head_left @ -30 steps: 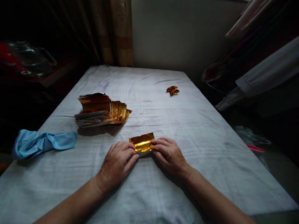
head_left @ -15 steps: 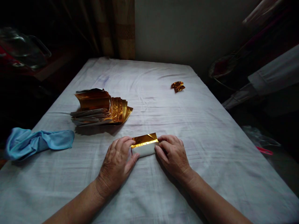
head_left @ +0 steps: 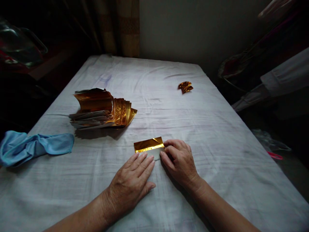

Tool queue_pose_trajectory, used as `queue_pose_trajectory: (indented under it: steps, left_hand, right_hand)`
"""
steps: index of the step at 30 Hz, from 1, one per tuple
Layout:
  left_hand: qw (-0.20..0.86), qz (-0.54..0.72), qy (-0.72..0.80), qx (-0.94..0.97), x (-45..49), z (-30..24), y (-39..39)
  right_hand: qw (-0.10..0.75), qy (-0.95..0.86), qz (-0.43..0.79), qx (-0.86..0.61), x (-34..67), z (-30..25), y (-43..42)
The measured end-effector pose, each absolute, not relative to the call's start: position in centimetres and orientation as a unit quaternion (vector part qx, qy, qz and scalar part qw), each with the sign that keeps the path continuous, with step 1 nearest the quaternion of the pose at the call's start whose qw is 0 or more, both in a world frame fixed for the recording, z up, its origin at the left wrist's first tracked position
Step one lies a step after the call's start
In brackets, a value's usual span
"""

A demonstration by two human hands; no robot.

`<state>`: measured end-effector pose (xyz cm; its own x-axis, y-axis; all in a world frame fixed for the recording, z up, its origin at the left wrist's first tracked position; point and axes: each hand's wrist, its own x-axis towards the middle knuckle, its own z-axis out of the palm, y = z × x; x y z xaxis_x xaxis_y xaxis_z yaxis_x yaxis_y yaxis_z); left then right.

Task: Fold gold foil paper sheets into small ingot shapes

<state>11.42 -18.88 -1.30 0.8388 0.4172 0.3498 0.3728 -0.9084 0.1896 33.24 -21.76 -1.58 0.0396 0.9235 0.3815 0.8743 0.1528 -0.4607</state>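
A small folded sheet of gold foil paper (head_left: pixel 149 145), gold above and white below, lies on the white cloth-covered table (head_left: pixel 193 129) in front of me. My left hand (head_left: pixel 131 183) lies flat with its fingers stretched out, the fingertips resting on the paper's white lower part. My right hand (head_left: pixel 180 161) is curled at the paper's right end, its fingertips pinching or pressing that edge.
A fanned stack of gold foil sheets (head_left: pixel 101 109) sits to the left of the middle. One small crumpled gold piece (head_left: pixel 185 87) lies far right. A blue cloth (head_left: pixel 33 146) rests at the left edge. Dark clutter and hanging garments (head_left: pixel 277 80) border the table.
The paper's near edge was folded over, showing its white back. My left hand then let go of the left end, opened and slid flat onto the fold. The right hand stayed at the right end.
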Motion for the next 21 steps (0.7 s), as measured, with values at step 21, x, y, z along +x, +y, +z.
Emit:
queue_pose_trajectory:
  steps: [21]
  left_hand:
    - [0.057,0.201,0.223,0.952,11.58,-1.6,-19.46]
  right_hand:
    - [0.301,-0.694,0.036,-0.653,33.29,-1.76,-21.89]
